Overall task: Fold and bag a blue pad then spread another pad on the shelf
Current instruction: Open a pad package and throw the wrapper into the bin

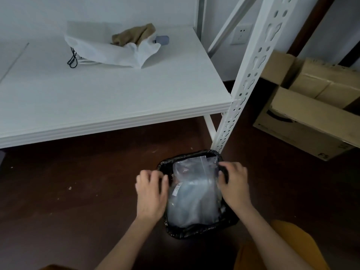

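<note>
1. Both forearms are seen reaching forward from the bottom edge, above a dark brown floor (78, 191); an orange garment (282, 248) is seen at the lower right.
2. A clear plastic bag (194, 193) with a pale blue pad folded inside it is seen lying in a small bin (196, 230) lined with black plastic, which stands on the floor at the foot of the shelf's white perforated post (251, 78).
3. The bag's left edge is touched by the left hand (152, 191), whose fingers are curled; whether the edge is actually pinched cannot be told, as the fingers are blurred.
4. The bag's right edge, near the bin's rim, is touched by the right hand (233, 182), also with curled fingers; a firm grip cannot be confirmed.
5. A white shelf (97, 94) is seen beyond the bin, higher up.
6. At the back of the shelf a white bag (116, 51) is laid, with a tan cloth (134, 34) upon it, a black cord (73, 59) at its left end and a small grey-blue object (162, 39) at its right.
7. Cardboard boxes (311, 106) are stacked on the right.
</note>
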Demonstrator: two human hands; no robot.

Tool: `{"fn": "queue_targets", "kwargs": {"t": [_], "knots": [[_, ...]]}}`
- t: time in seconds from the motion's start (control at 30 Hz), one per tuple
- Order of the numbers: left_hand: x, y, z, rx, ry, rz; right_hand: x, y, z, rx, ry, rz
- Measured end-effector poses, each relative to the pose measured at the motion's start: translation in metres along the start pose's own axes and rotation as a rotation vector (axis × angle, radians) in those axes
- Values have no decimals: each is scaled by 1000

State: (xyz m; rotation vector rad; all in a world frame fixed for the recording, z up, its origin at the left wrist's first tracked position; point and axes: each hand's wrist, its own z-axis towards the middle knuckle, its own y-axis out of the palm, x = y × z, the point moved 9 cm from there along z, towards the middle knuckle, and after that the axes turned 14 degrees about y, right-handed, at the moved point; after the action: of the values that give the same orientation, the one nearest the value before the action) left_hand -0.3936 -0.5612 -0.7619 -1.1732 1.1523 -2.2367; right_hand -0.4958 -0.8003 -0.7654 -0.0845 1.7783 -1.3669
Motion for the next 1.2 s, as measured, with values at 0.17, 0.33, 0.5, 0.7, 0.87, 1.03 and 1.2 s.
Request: {"fn": "queue_targets", "kwargs": {"t": [0.17, 0.33, 0.5, 0.7, 0.87, 1.03, 1.2], "knots": [[-71, 54, -78, -181, -1065, -561, 89, 31, -4, -270, 756, 263], [-31, 77, -114, -269, -1250, -1009, 129, 67, -44, -488, 1282, 715], [-29, 77, -130, -218, -1282, -1011, 138, 79, -64, -552, 1279, 814], [-20, 78, -140, -131, -1331, -1186, 148, 85, -75, -463, 1317, 934], [-14, 72, -135, -98, -1319, -1207, 145, 83, -87, -381, 1381, 1024], [-33, 60, -129, -43, -1249, -1076, 118, 58, -110, -349, 1424, 960], [-43, 54, -134, -58, -1204, -973, 113, 46, -115, -209, 1330, 941]]}}
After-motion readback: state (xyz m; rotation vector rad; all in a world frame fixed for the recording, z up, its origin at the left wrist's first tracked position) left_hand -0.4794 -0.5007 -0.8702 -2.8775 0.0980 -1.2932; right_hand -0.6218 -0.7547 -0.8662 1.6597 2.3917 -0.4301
